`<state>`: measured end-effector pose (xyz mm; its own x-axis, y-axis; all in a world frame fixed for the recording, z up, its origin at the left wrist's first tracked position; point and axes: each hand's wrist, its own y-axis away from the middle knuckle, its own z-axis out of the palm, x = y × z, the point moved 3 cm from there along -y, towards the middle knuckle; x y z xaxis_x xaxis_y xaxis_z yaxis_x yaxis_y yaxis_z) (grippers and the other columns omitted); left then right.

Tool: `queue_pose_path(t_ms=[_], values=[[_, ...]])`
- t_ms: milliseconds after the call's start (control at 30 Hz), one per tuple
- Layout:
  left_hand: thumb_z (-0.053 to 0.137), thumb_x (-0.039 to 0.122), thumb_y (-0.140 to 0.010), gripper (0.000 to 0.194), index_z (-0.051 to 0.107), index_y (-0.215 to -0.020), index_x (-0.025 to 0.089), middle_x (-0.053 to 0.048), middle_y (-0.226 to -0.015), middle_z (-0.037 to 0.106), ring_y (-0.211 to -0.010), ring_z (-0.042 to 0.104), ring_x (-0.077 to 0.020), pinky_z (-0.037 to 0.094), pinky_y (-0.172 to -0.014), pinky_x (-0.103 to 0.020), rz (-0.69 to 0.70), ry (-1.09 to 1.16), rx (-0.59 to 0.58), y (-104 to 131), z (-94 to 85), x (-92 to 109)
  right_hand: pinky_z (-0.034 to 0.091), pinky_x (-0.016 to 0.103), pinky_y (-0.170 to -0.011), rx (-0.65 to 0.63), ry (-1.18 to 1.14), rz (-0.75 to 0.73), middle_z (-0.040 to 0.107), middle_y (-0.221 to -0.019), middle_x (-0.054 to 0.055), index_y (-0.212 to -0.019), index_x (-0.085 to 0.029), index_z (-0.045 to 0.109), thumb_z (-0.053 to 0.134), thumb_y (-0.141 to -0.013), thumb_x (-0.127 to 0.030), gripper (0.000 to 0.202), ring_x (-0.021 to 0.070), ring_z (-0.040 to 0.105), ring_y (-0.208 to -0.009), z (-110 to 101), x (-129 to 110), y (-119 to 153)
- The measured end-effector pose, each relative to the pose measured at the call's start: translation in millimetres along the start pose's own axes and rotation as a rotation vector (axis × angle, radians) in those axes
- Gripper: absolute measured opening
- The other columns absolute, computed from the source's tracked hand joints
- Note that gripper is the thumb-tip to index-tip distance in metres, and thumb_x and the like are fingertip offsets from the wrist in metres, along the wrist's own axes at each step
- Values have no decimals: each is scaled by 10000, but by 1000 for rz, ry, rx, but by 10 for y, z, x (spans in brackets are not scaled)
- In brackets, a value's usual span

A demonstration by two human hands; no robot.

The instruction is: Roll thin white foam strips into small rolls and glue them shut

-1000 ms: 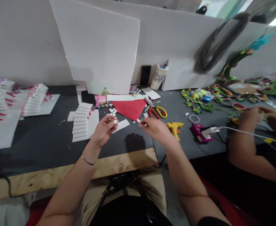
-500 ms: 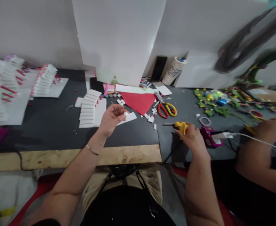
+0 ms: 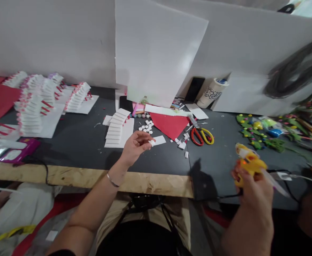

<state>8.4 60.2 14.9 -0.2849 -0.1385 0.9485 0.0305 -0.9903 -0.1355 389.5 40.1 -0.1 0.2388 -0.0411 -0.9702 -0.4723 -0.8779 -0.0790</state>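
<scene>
My left hand [image 3: 136, 148] is closed over the dark tabletop, with a small white disc [image 3: 152, 143] pinched between thumb and fingertips. Beyond those fingertips lies a white paper strip [image 3: 160, 140], and a cluster of white discs [image 3: 147, 125] rests just behind the hand. Left of it stands a model of stacked white steps [image 3: 115, 128] on a white base. Off to the right, my right hand [image 3: 256, 188] is wrapped around a yellow glue gun [image 3: 252, 161], held up above the table. A clear glue stick [image 3: 275, 184] sticks out of the gun's rear.
Red-and-yellow-handled scissors [image 3: 202, 136] lie by a red sheet [image 3: 169, 124] and white scraps [image 3: 182, 145]. A patterned cup [image 3: 211, 94] and black phone [image 3: 195, 89] stand behind. More step models [image 3: 32, 113] and a purple box [image 3: 22, 151] occupy the left. Green decorations [image 3: 252, 133] lie right.
My right hand has moved right and up with the glue gun, turning it. My left hand keeps its pinch on the white disc. The view has swung left.
</scene>
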Motion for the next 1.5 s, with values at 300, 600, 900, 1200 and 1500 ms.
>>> queue_pose_path(t_ms=[300,600,900,1200,1500], values=[[822,296,-674,378,592,-956,196,-32,-848,729,-623,591,-93,501,-605,-245,-44,47,-32,-19,-46,-96,310,225,-431,-603,-549,172,566,-760,29,-965,-213,630,745,-675,-563,469,104,402,-549,936,-430,1018],[867,291,-648,408,609,-949,192,-22,-800,731,-599,604,-91,498,-589,-224,-66,149,-93,17,13,-61,323,260,-466,-932,-376,153,490,-633,-23,-909,-190,633,760,-681,-586,474,95,347,-507,1194,-419,1054],[867,270,-655,397,610,-944,183,-15,-782,727,-583,596,-81,492,-583,-211,-81,187,-106,34,38,-46,396,265,-479,-926,-328,135,570,-696,15,-901,-179,659,728,-717,-563,432,104,416,-520,1219,-374,1055],[893,308,-623,437,609,-931,187,-6,-768,717,-567,580,-69,484,-555,-197,-77,197,-107,36,26,-65,465,300,-500,-852,-214,142,598,-666,44,-834,-181,691,736,-689,-573,420,175,536,-589,1201,-272,1042],[902,356,-606,462,616,-926,184,-14,-766,712,-588,577,-79,479,-557,-199,-48,189,-107,38,16,-72,480,315,-514,-872,-232,119,620,-708,46,-882,-205,702,723,-700,-536,379,182,548,-604,1212,-240,1040]])
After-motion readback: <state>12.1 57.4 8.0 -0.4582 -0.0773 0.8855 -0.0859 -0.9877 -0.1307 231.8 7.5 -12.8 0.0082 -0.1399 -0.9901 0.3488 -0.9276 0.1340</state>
